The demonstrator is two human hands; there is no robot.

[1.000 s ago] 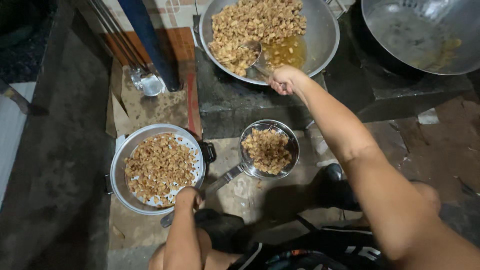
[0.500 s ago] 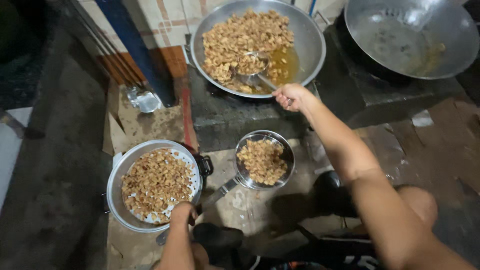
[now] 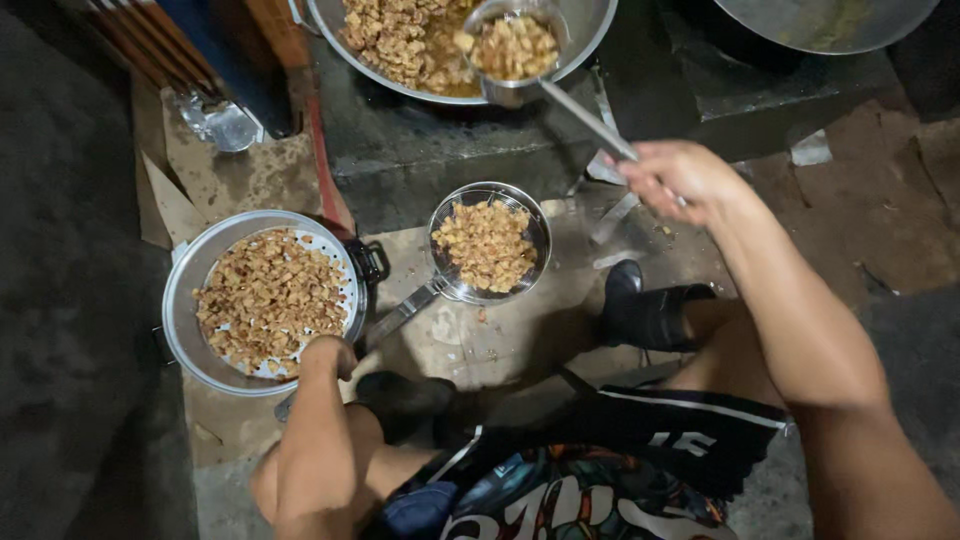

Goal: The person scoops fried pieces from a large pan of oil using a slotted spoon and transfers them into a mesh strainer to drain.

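Wok (image 3: 590, 30) at top centre w/ oil holds plenty of fried golden pieces, so scooping looks far from done. Colander pot (image 3: 185, 300) at mid-left is roughly full in one layer. Strainer ladle (image 3: 490, 243) at centre, loaded, hangs over the cardboard; left hand (image 3: 325, 355) at lower left is clenched on its handle end. Scoop (image 3: 512, 50) at top centre, heaped, is lifted above the wok; right hand (image 3: 680, 180) at mid-right is closed round its long handle.

Person, seen from above: both arms bare, no sleeves. Black shorts (image 3: 690, 440) with white stripe trim at the right leg; colourful printed fabric (image 3: 560, 500) near. Black boots (image 3: 650, 310), plain.
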